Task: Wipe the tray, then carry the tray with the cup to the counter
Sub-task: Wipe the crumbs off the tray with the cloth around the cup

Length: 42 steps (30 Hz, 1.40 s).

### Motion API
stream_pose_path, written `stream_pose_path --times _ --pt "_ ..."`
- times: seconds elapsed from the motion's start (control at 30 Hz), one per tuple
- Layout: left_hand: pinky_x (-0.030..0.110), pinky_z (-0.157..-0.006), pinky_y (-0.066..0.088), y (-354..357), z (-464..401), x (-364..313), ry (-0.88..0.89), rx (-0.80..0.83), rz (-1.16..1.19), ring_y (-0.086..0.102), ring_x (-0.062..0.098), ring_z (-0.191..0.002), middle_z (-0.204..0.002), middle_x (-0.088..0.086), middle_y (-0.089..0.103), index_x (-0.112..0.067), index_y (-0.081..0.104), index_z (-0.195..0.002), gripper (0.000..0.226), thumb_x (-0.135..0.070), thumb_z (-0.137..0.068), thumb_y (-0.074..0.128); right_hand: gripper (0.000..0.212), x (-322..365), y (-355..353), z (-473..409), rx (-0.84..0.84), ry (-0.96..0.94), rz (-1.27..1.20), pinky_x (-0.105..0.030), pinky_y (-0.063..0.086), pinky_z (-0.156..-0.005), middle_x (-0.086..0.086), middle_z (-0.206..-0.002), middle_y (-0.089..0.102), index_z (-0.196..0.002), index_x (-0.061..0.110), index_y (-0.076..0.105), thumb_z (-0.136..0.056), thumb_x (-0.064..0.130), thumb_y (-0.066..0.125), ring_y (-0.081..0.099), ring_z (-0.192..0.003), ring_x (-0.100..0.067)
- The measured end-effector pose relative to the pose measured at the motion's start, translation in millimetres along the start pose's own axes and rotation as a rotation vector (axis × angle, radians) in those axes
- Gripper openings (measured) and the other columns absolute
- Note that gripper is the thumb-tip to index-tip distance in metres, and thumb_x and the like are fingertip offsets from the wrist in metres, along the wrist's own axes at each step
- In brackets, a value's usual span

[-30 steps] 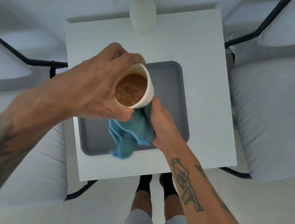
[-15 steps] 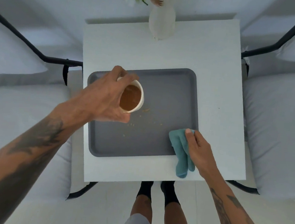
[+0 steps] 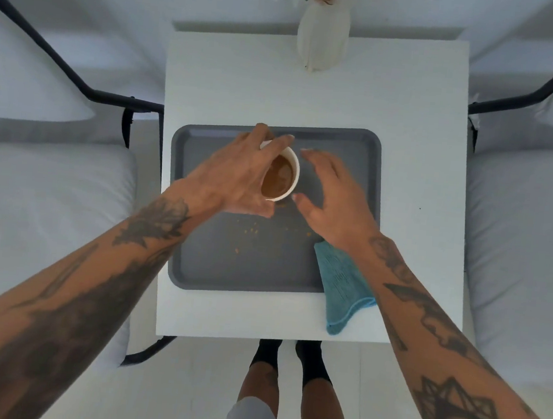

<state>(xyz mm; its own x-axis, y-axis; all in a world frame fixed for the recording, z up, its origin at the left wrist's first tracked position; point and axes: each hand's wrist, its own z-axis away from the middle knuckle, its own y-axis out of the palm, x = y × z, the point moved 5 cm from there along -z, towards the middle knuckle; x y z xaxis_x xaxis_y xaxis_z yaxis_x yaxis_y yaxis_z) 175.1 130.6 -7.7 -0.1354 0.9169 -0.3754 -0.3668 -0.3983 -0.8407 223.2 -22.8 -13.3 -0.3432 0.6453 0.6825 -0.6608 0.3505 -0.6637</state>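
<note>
A grey tray (image 3: 196, 269) lies on a small white table (image 3: 415, 174). Orange crumbs (image 3: 249, 232) dot its floor. My left hand (image 3: 234, 175) grips a white cup (image 3: 283, 176) of brown liquid over the tray's upper middle; I cannot tell whether the cup touches the tray. My right hand (image 3: 333, 197) hovers open just right of the cup, fingers spread, not holding it. A blue cloth (image 3: 342, 285) lies loose over the tray's near right corner and hangs onto the table.
A white vase (image 3: 322, 36) with flowers stands at the table's far edge. White cushioned chairs with black frames flank the table on the left (image 3: 47, 209) and right (image 3: 526, 238). My own legs (image 3: 284, 377) show below the table's near edge.
My right hand has let go of the blue cloth, leaving it at the tray's near right corner, and moved up beside the cup. My left hand has lowered the cup toward the tray.
</note>
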Motion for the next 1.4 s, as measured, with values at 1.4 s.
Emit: stream_pose_path --times 1.4 --pt "0.005 -0.08 0.051 6 84 116 -0.195 -0.321 0.811 0.067 -0.007 -0.097 -0.107 -0.022 0.069 -0.049 0.057 -0.129 0.069 -0.038 -0.066 0.084 0.089 55 63 -61 0.142 -0.117 -0.226 -0.034 0.057 -0.094 0.001 -0.142 0.056 -0.15 0.027 0.033 -0.077 0.031 0.082 0.065 -0.112 -0.013"
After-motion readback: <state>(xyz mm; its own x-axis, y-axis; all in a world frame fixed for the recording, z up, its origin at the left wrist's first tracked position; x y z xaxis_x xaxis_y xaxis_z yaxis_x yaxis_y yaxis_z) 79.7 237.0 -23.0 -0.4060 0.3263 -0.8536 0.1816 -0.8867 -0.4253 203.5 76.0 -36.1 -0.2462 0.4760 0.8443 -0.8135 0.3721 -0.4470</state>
